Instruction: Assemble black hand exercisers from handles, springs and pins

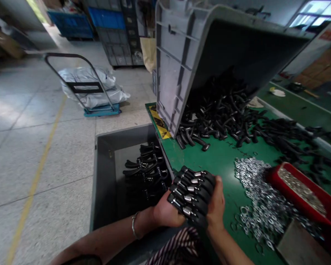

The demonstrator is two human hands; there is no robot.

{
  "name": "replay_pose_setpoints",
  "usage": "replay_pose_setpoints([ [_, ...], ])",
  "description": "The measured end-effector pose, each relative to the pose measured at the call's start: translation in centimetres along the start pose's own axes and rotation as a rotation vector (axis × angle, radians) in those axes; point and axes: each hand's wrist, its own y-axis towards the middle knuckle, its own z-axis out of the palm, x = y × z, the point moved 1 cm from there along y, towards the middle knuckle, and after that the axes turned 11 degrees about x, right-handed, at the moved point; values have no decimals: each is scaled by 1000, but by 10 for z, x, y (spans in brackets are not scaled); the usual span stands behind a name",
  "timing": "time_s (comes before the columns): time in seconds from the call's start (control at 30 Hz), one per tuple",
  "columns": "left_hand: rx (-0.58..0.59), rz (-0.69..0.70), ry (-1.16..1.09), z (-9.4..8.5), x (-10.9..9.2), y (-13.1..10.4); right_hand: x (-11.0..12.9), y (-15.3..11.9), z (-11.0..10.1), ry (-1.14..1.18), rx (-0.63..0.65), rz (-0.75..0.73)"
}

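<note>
Between my two hands is a row of several black curved handles with shiny metal fittings (193,193), packed side by side. My left hand (168,211) is closed on the row's left side. From the right, my right hand (216,202) presses round the other end, with its fingers partly hidden. Just left of the hands, a deep grey bin (106,176) contains more black handles with metal fittings (146,169). Loose black handles (217,117) spill from a tilted grey crate (171,66) onto the green tabletop (209,162).
Silver metal rings (256,187) lie heaped on the right of the table. Beside them a red scoop-shaped container (314,184) holds small metal pieces. Yellow-black tape (160,123) marks the table corner. A loaded trolley (102,110) stands on the floor beyond.
</note>
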Motion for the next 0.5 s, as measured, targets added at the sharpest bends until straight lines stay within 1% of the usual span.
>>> replay_pose_setpoints([
  [0.07,-149,-130,-103,-24,19,-42,10,10,52,115,73,6],
  [0.1,-227,-215,-165,-34,27,-62,13,14,78,166,128,6],
  [0.13,-303,-310,-228,-44,36,-81,15,16,103,171,186,11],
  [0.2,-455,-487,-346,-58,50,-113,12,14,146,49,296,35],
  [0.27,-556,-616,-441,-67,63,-135,3,6,176,-163,393,42],
  [0.3,-577,-658,-475,-70,70,-144,-4,2,187,-250,439,33],
  [0.37,-556,-716,-510,-77,89,-156,-19,1,207,-355,553,7],
  [0.43,-480,-763,-496,-89,115,-166,-31,12,224,-391,689,-8],
  [0.5,-345,-772,-439,-111,149,-172,-38,35,240,-392,829,-54],
])
